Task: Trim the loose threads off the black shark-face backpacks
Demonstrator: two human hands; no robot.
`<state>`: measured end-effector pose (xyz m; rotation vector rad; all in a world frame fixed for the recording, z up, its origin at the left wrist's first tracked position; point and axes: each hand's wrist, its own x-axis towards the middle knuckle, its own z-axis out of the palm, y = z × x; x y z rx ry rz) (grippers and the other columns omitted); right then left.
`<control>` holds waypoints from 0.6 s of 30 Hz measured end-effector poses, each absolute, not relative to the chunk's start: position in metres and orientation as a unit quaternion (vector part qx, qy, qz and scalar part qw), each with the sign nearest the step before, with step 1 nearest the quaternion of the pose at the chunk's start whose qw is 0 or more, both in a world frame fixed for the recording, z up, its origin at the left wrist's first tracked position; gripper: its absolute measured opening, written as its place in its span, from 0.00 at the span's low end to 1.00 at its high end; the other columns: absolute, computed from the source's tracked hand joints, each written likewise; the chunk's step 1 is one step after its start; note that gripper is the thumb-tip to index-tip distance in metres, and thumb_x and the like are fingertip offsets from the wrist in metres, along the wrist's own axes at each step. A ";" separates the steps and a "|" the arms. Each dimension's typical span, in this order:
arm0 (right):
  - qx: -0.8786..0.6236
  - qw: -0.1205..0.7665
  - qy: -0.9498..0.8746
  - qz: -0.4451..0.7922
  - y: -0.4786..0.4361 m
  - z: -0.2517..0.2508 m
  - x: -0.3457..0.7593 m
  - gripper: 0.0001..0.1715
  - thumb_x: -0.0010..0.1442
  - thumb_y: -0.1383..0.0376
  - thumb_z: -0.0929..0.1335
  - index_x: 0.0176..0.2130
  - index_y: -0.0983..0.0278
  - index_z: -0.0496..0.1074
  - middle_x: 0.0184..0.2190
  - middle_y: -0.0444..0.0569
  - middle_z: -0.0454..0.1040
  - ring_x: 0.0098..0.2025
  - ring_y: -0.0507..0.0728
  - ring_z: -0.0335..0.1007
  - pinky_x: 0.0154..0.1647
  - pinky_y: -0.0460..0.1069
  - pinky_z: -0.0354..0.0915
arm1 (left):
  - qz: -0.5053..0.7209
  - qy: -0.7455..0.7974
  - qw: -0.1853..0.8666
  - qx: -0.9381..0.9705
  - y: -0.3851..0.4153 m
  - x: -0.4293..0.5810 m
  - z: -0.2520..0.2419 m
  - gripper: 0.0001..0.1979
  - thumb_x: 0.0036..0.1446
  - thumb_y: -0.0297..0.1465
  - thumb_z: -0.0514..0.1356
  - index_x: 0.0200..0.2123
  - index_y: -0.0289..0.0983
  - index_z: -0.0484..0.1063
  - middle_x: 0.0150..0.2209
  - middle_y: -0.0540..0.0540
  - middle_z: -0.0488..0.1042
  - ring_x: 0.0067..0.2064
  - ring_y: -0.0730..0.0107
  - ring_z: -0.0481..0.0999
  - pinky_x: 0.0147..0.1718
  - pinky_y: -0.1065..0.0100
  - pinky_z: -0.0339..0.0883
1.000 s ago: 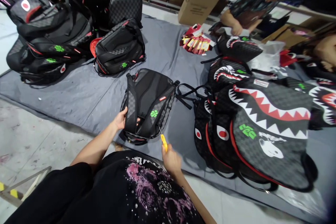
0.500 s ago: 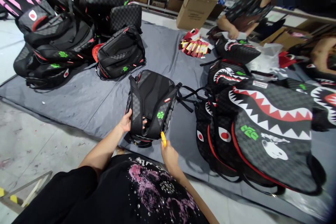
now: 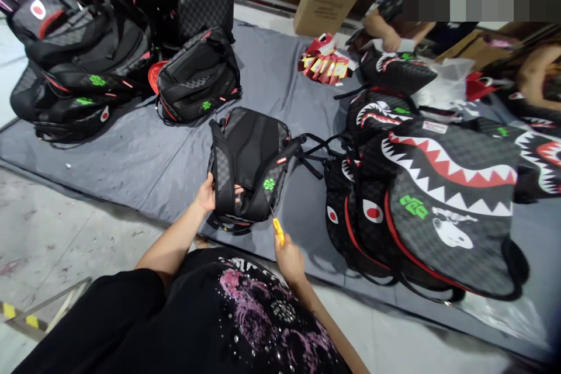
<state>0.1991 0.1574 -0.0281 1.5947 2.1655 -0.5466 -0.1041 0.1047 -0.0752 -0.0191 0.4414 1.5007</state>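
A: What lies at the far left?

B: A pile (image 3: 83, 82) of dark bags on the grey sheet (image 3: 131, 158).

A: And the left hand (image 3: 205, 194)?

B: Its fingers are wrapped round the strap (image 3: 221, 169) of the backpack (image 3: 252, 158), thumb on the near side.

A: Where is that backpack?

B: Mid-sheet, just beyond the person's lap, back panel up, straps showing.

A: The right hand (image 3: 289, 257)?

B: Near and a little right of the backpack, closed on a yellow-handled tool (image 3: 278, 231). The thin metal tip points at the backpack's near right edge, below the green logo. Whether it touches, I cannot tell.

A: Farther right?

B: Red tags (image 3: 326, 64) lie far on the sheet, with a box (image 3: 326, 0) beyond them. Shark bags (image 3: 447, 198) are stacked to the right, overlapping. A co-worker's hand (image 3: 390, 41) rests at the far bags.
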 end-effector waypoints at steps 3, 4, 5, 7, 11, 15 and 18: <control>0.578 0.193 0.766 -0.205 0.157 -0.025 0.197 0.23 0.72 0.54 0.54 0.51 0.65 0.67 0.38 0.56 0.79 0.41 0.60 0.77 0.36 0.49 0.63 | 0.710 0.212 0.671 -0.020 0.100 -0.105 -0.069 0.44 0.59 0.60 0.49 0.58 0.25 0.66 0.54 0.23 0.72 0.62 0.37 0.65 0.58 0.35 0.57; 0.578 0.196 0.763 -0.212 0.157 -0.024 0.198 0.24 0.71 0.54 0.54 0.51 0.65 0.67 0.39 0.56 0.79 0.42 0.60 0.77 0.37 0.48 0.63 | 0.720 0.212 0.660 -0.026 0.099 -0.106 -0.067 0.43 0.59 0.59 0.48 0.59 0.26 0.66 0.54 0.24 0.72 0.62 0.38 0.66 0.58 0.34 0.57; 0.579 0.200 0.759 -0.220 0.155 -0.023 0.201 0.24 0.71 0.54 0.54 0.52 0.65 0.67 0.39 0.56 0.79 0.42 0.60 0.77 0.37 0.49 0.64 | 0.727 0.212 0.652 -0.035 0.097 -0.106 -0.065 0.42 0.60 0.59 0.48 0.59 0.27 0.66 0.53 0.25 0.73 0.61 0.38 0.67 0.58 0.34 0.56; 0.579 0.205 0.754 -0.233 0.149 -0.020 0.213 0.26 0.71 0.53 0.54 0.53 0.65 0.67 0.39 0.57 0.79 0.42 0.61 0.77 0.36 0.49 0.64 | 0.734 0.212 0.643 -0.056 0.097 -0.107 -0.063 0.41 0.61 0.58 0.47 0.60 0.29 0.65 0.53 0.26 0.74 0.60 0.40 0.68 0.58 0.34 0.57; 0.531 0.180 0.780 -0.278 0.127 -0.017 0.252 0.25 0.69 0.55 0.55 0.55 0.64 0.68 0.34 0.55 0.79 0.36 0.61 0.78 0.32 0.49 0.65 | 0.729 0.224 0.642 -0.083 0.099 -0.106 -0.063 0.40 0.63 0.57 0.45 0.59 0.27 0.65 0.51 0.26 0.75 0.58 0.42 0.72 0.57 0.35 0.59; 0.482 0.199 0.800 -0.297 0.113 -0.014 0.259 0.23 0.69 0.55 0.57 0.54 0.61 0.70 0.32 0.53 0.80 0.32 0.60 0.77 0.29 0.48 0.64 | 0.716 0.241 0.650 -0.075 0.100 -0.104 -0.064 0.41 0.62 0.57 0.45 0.58 0.24 0.66 0.49 0.25 0.76 0.56 0.42 0.73 0.56 0.37 0.61; 0.460 0.256 0.811 -0.254 0.114 -0.011 0.230 0.18 0.68 0.56 0.61 0.51 0.59 0.72 0.34 0.51 0.80 0.38 0.61 0.78 0.33 0.47 0.64 | 0.709 0.248 0.657 -0.064 0.101 -0.102 -0.063 0.41 0.63 0.57 0.44 0.57 0.23 0.67 0.49 0.26 0.76 0.56 0.43 0.73 0.56 0.39 0.63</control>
